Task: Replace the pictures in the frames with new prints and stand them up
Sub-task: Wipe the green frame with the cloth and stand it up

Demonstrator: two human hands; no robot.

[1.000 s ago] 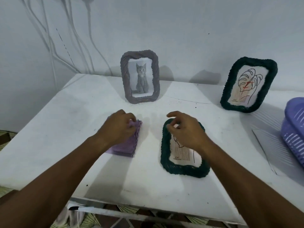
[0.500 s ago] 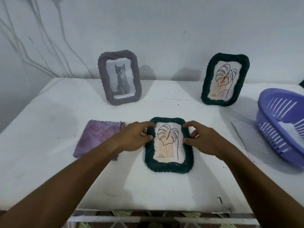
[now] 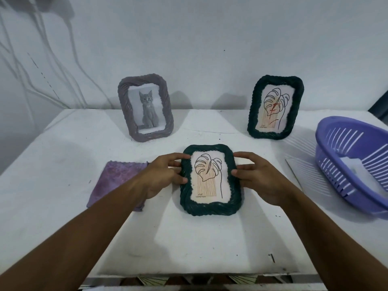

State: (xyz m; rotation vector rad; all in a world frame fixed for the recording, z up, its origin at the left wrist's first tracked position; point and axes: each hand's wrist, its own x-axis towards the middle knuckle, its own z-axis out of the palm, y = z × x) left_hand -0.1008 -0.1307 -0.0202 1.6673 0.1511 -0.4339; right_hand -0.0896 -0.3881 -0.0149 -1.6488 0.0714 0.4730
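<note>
The green frame lies flat just right of the purple cloth — gripped at both edges by 2 curled hands, left hand and right hand. If tipped carelessly, its print may slip.

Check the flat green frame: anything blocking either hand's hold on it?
Nothing visible. Left hand and right hand already grip the sides of the flat green frame directly. The purple cloth lies to its left, apart; the basket sits far right.
</note>
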